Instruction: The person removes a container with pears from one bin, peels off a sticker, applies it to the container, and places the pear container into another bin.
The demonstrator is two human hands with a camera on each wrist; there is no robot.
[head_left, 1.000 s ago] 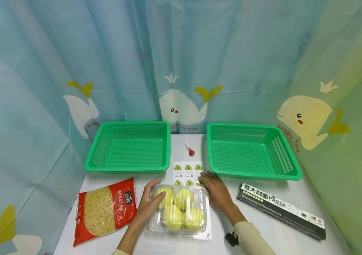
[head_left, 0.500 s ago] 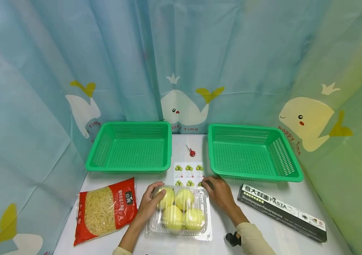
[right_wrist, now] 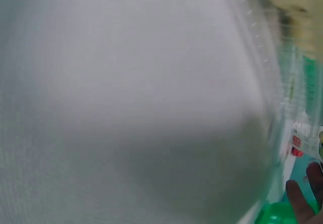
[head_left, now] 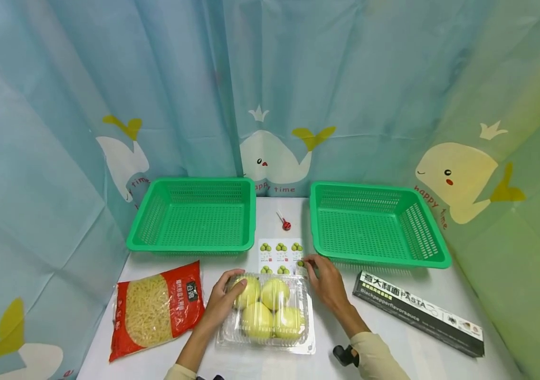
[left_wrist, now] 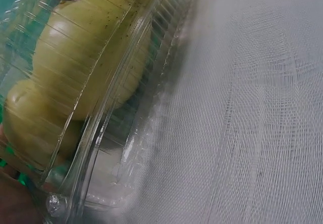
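A clear plastic clamshell box (head_left: 293, 348) holding several round, pale yellow-green fruits (head_left: 257, 320) stands at the front middle of the table. My left hand (head_left: 222, 300) grips its upper left side, thumb over the lid and fingers along the far left corner. Behind the box lies a white sticker sheet (head_left: 274, 258) printed with green fruits, its near edge overlapped by the box. My right hand (head_left: 327, 283) is at the sheet's right corner, thumb and forefinger pinching a sticker (head_left: 301, 263) that is lifted there. The left wrist view shows the ribbed lid (left_wrist: 96, 128) closely.
Two green plastic baskets (head_left: 191, 248) (head_left: 379, 259) stand at the back, left and right. Between them lies a red lollipop (head_left: 286, 225). A red bag of pasta (head_left: 155, 311) is at the left, a black-and-white pasta box (head_left: 419, 315) at the right. A whale-print curtain (head_left: 274, 63) encloses the table.
My right hand's fingers have drawn together at the sheet's right corner, and a sticker there has come up with them. The left hand stays on the box.
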